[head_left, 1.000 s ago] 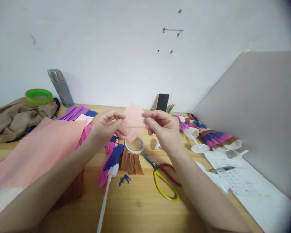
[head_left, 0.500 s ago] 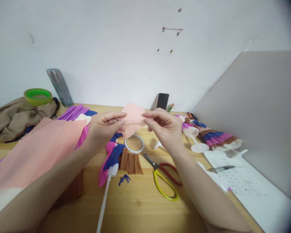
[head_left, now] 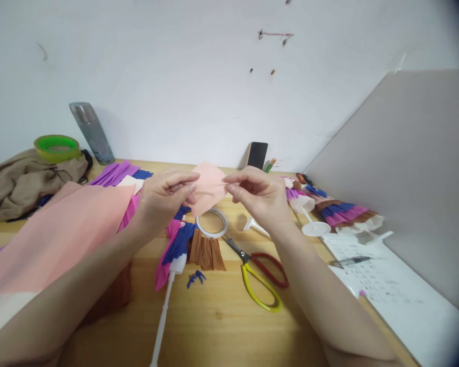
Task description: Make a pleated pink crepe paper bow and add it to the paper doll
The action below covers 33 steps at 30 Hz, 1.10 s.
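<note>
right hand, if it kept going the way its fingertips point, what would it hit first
The right hand points toward the person's left, pinching the small pink paper piece. Going straight on, it would most likely meet the left hand gripping the paper's other edge, though depth is hard to judge.

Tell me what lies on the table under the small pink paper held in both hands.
Below the small pink paper lies a tape roll beside a paper-skirted doll. The left hand and right hand hide the table behind them.
</note>
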### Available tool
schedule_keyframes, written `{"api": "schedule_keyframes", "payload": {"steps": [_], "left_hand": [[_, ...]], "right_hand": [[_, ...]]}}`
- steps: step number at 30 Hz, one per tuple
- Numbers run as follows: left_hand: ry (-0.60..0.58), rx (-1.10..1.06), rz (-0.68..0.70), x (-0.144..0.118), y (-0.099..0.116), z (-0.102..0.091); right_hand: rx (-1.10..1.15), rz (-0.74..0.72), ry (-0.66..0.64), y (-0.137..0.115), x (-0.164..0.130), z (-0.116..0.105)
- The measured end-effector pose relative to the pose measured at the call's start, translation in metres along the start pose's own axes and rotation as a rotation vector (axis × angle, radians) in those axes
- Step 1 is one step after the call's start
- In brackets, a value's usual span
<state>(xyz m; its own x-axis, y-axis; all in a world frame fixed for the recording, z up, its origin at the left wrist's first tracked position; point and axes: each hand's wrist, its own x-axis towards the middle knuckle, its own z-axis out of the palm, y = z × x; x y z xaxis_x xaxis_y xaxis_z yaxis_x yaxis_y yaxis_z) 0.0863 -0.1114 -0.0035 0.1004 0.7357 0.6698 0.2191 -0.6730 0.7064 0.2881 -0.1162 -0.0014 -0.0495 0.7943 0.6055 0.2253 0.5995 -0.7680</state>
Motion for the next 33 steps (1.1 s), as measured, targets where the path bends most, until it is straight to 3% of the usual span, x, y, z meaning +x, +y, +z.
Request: {"api": "schedule_keyframes", "payload": {"steps": [5, 10, 16, 24, 29, 33], "left_hand": [[0.008, 0.113, 0.144, 0.0, -0.007, 0.001], [-0.001, 0.178, 0.133, 0.0, -0.01, 0.001], [0.036, 0.322, 0.184, 0.0, -0.014, 0.001], [0.046, 0.304, 0.182, -0.001, -0.017, 0.003], [0.078, 0.309, 0.192, -0.003, -0.015, 0.003], [0.041, 0.333, 0.23, -0.004, -0.012, 0.003]], "right_hand": [[-0.107, -0.062, -0.007, -0.004, -0.002, -0.001], [-0.182, -0.115, -0.003, -0.006, -0.002, -0.003], [-0.155, 0.053, -0.003, -0.005, -0.002, -0.003], [-0.012, 0.234, -0.069, -0.005, 0.003, -0.003], [0.099, 0.272, -0.056, -0.006, 0.005, -0.004], [0.211, 0.195, 0.014, -0.003, 0.007, -0.004]]}}
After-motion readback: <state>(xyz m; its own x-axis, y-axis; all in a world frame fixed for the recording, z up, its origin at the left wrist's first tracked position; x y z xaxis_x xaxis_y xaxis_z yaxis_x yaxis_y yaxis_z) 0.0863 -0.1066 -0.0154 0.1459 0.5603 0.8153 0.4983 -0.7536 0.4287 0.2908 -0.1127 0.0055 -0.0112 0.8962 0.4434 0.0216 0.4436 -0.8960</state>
